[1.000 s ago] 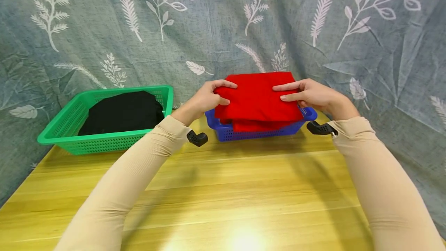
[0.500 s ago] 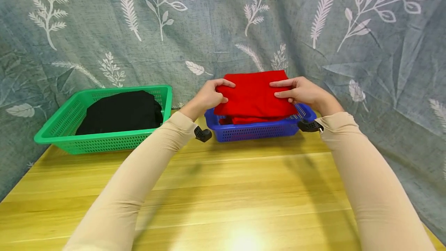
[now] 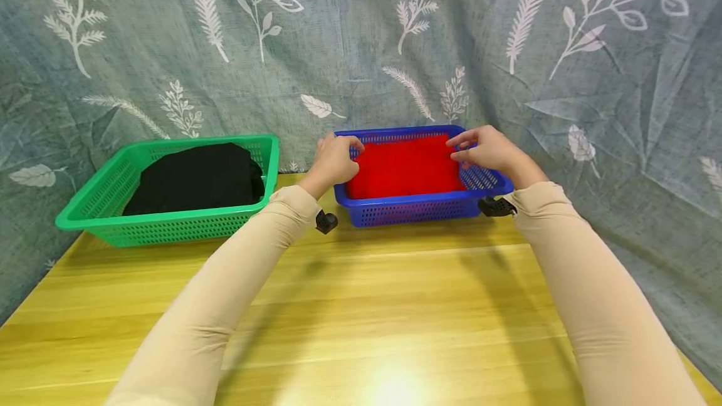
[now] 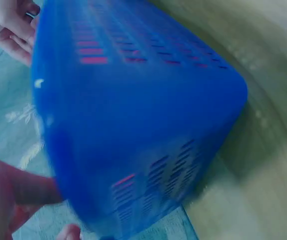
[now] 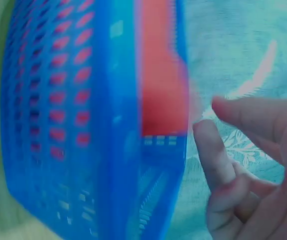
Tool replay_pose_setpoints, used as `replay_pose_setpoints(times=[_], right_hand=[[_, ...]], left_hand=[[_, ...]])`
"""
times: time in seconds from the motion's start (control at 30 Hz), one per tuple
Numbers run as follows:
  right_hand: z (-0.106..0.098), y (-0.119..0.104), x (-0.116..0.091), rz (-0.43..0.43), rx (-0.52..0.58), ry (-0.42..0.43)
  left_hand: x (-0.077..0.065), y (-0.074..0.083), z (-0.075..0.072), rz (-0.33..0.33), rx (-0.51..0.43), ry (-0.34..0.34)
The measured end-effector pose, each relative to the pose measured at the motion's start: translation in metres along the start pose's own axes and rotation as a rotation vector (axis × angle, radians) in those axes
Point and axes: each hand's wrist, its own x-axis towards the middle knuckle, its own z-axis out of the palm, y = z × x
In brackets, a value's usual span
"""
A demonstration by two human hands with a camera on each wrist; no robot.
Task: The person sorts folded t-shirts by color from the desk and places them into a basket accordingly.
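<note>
A folded red cloth [image 3: 406,168] lies inside the blue plastic basket [image 3: 417,212], below its rim. My left hand [image 3: 334,160] is over the basket's left end, its fingers loosely bent with nothing between them. Above the right end hovers my right hand [image 3: 487,150], thumb and fingers spread apart and apart from the cloth. In the right wrist view, red cloth [image 5: 161,85] shows past the basket wall, with the right fingers [image 5: 243,117] off to the side. The basket's outer wall [image 4: 118,105] fills much of the blurred left wrist view.
To the left stands a green plastic basket [image 3: 169,217] with a black folded cloth [image 3: 197,179] in it. Both baskets sit on a wooden table [image 3: 361,306]. Behind them hangs a grey-green curtain [image 3: 350,36] with white leaf prints.
Both hands held the red cloth above the blue basket. It has dropped down into the basket, and the hands have let go. The right hand has shifted slightly left.
</note>
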Motion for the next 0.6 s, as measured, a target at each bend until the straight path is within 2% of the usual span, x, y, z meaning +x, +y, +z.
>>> replay_pose_setpoints(times=[0.07, 0.13, 0.37, 0.5, 0.6], right_hand=[[-0.001, -0.002, -0.001, -0.01, -0.086, 0.04], [-0.002, -0.004, -0.002, -0.014, -0.137, 0.059], [0.003, -0.005, -0.009, -0.041, -0.172, 0.047], [0.008, -0.004, -0.018, -0.073, -0.232, 0.057], [0.012, -0.002, -0.025, -0.101, -0.27, 0.067]], left_hand=[[-0.003, -0.002, -0.004, 0.01, 0.087, 0.03], [-0.005, -0.004, -0.007, 0.017, 0.067, 0.027], [-0.017, -0.013, -0.014, 0.051, 0.044, -0.014], [-0.03, -0.02, -0.018, 0.061, 0.07, -0.018], [-0.043, -0.027, -0.023, 0.075, 0.128, -0.005]])
